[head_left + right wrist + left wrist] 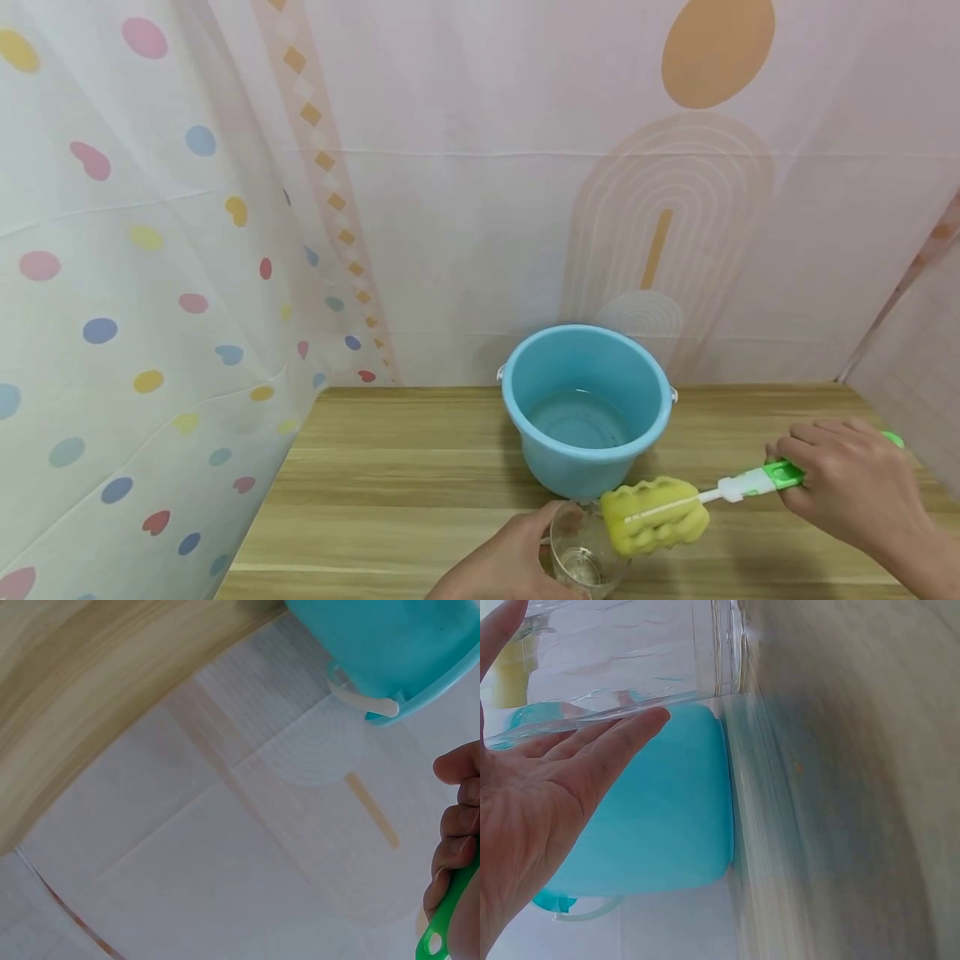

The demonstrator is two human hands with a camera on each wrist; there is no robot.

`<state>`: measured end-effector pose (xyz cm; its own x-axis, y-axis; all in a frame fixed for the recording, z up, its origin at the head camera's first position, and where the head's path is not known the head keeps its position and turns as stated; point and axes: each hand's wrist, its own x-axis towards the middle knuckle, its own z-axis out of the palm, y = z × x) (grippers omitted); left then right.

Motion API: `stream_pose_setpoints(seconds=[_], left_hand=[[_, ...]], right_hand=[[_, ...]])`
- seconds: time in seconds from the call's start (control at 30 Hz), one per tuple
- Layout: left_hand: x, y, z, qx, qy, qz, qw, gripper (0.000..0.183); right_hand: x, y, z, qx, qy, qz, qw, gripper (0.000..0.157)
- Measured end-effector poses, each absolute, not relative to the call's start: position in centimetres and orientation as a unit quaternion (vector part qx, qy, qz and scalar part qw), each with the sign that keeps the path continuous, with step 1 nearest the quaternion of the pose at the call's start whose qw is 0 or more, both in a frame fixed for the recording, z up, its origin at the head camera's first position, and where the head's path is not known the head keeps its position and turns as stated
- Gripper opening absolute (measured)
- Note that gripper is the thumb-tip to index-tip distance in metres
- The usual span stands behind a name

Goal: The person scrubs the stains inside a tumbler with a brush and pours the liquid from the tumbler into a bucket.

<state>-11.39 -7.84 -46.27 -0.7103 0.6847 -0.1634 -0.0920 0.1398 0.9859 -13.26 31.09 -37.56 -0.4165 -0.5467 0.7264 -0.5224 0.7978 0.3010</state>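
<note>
My left hand holds a clear glass cup near the table's front edge, thumb on one side and fingers on the other. In the left wrist view the fingers lie long against the wall of the cup, its base close to the tabletop. My right hand grips the green and white handle of a sponge cup brush. The brush's yellow sponge head overlaps the right side of the cup's mouth. Curled fingers wrap the green handle in the right wrist view.
Just behind the cup stands a light blue bucket with water in its bottom. The wood-grain table meets a patterned curtain at the back, and a dotted curtain hangs on the left.
</note>
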Motion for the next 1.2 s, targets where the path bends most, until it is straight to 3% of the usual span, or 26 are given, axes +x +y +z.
stream_pose_setpoints(seconds=[0.2, 0.5, 0.7, 0.83, 1.2], left_hand=[[-11.4, -7.8, -46.2, 0.223, 0.673, 0.628, 0.320, 0.070], [-11.4, -7.8, -46.3, 0.242, 0.686, 0.618, 0.297, 0.069], [-11.4, -7.8, -46.4, 0.247, 0.686, 0.619, 0.291, 0.068], [-11.3, -7.7, -46.3, 0.246, 0.692, 0.614, 0.287, 0.068], [-11.4, -7.8, -46.4, 0.268, 0.717, 0.591, 0.254, 0.073]], right_hand=[[-12.8, 31.7, -38.3, 0.296, -0.856, -0.006, 0.423, 0.069], [-12.3, 32.9, -39.8, 0.225, -0.898, 0.020, 0.378, 0.067], [-12.0, 33.9, -40.8, 0.178, -0.925, 0.042, 0.334, 0.040], [-11.6, 34.3, -41.5, 0.137, -0.939, 0.060, 0.308, 0.047], [-11.3, 36.1, -42.8, 0.097, -0.951, 0.079, 0.282, 0.039]])
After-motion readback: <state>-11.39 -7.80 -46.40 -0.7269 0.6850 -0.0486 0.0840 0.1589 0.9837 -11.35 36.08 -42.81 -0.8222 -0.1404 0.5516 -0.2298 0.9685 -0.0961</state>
